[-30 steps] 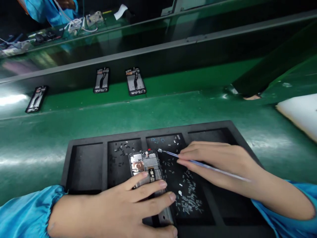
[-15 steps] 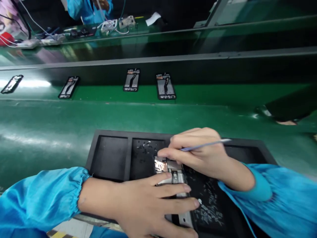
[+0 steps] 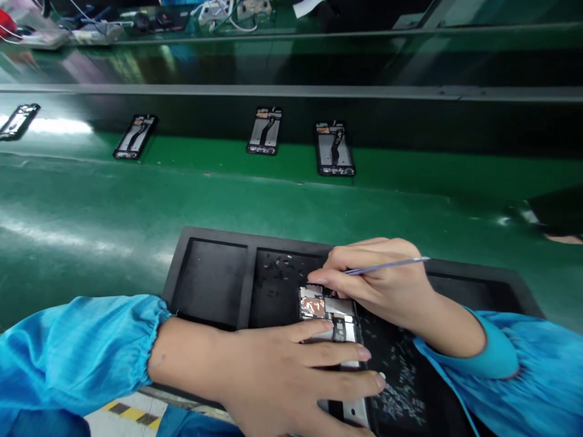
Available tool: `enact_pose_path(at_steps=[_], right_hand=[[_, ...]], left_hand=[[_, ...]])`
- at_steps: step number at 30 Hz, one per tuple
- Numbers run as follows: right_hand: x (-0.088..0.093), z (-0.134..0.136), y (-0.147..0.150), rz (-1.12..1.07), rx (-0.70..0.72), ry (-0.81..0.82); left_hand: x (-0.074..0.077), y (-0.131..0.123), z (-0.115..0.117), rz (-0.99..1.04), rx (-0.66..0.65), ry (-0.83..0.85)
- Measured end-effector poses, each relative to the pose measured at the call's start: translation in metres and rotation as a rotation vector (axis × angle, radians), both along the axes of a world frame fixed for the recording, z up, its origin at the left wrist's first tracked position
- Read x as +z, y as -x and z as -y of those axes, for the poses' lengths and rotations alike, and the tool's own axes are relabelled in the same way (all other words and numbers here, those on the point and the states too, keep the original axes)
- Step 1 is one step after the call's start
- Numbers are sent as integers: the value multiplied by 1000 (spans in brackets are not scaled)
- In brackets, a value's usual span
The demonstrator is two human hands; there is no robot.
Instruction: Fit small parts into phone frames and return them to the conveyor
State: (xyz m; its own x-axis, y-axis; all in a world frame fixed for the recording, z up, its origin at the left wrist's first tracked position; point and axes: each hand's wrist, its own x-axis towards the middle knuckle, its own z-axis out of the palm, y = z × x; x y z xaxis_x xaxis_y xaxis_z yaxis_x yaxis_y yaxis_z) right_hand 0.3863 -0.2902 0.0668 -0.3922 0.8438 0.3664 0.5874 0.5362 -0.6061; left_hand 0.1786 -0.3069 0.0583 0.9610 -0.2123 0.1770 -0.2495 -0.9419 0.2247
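My left hand (image 3: 291, 370) lies flat with fingers spread across an opened phone assembly (image 3: 313, 306), resting on it. A copper-coloured patch and silver plates show at the phone's upper end; the rest is partly under my fingers. My right hand (image 3: 382, 282) is closed in a pinch on a thin bluish-purple stick-like tool (image 3: 387, 265), whose light end points right. Its working tip is hidden behind my fingers at the phone's top edge. Under the phone is a black compartmented tray (image 3: 248, 285).
Small dark bits (image 3: 277, 267) lie in the tray's middle compartment, and many pale slivers (image 3: 401, 394) right of the phone. Beyond, several phone assemblies, including one (image 3: 334, 149) nearest, rest on a green surface (image 3: 204, 200). Cables and white power strips (image 3: 216, 11) sit behind a ledge.
The view has tilted down and shifted, so the tray and phones appear displaced. My left hand stays spread on the phone; my right hand still holds the tool at its top edge.
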Motion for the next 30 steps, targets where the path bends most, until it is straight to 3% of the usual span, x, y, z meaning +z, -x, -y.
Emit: enact_pose_path(at_steps=[6, 13, 17, 19, 24, 30], right_hand=[[0, -2, 0, 93, 27, -34], [1, 1, 1, 25, 58, -40], [1, 3, -1, -254, -266, 16], [1, 0, -3, -338, -344, 80], [0, -9, -9, -147, -118, 379], [-13, -12, -13, -152, -14, 289]], left_hand=[[-1, 1, 0, 6, 4, 21], [-1, 1, 1, -3, 6, 2], [2, 1, 0, -9, 4, -39], [3, 2, -1, -16, 3, -51], [1, 2, 0, 29, 31, -35], [0, 1, 0, 44, 26, -50]])
